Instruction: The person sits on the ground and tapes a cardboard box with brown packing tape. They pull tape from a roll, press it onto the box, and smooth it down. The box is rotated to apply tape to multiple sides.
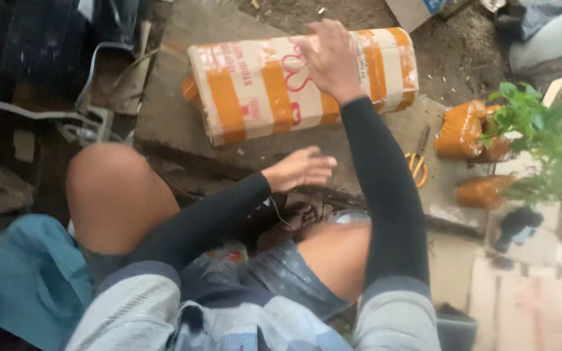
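A broad flat slab (183, 123) of bare ground carries a cardboard box (261, 84), white with orange bands, lying on its side just ahead of the person's knees. It looks closed, with no flap visibly lifted, so the handling of it seems barely under way. The right hand (330, 58) lies flat on top of the box, fingers spread and open, pressing rather than gripping. The left hand (300, 169) hovers loosely open over the slab's near edge, holding nothing and apart from the box. To the right stand two seedlings (528, 123) in orange bags (463, 130), apparently untouched, and between them and the box lies a pair of orange-handled scissors (417, 166), not picked up
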